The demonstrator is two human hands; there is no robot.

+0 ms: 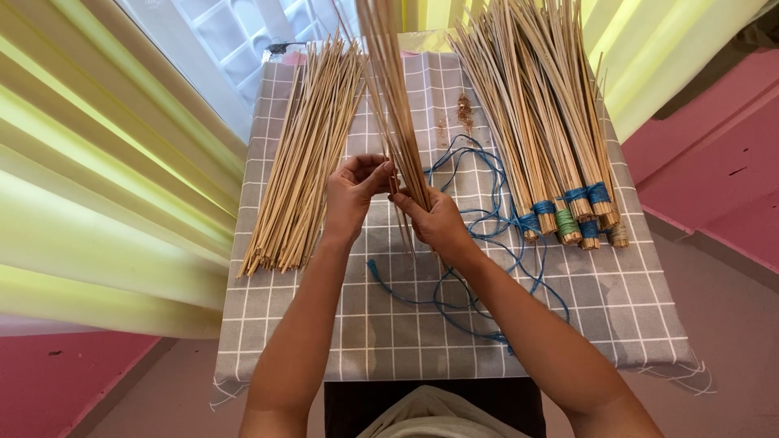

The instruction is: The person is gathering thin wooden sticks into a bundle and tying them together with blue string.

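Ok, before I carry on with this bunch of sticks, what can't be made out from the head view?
- Upper ends of the held stick bundle: cut off by the top edge.
- Tops of the tied bundles: also cut off there.
- Right hand palm and grip: hidden by its own back and the sticks.
- Blue cord: partly hidden under the right forearm.
- Left hand fingertips: too small to see what they pinch.

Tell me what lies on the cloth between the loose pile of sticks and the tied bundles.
In the head view, the hand-held bunch of sticks and loose blue cord lie between the loose pile and the tied bundles.
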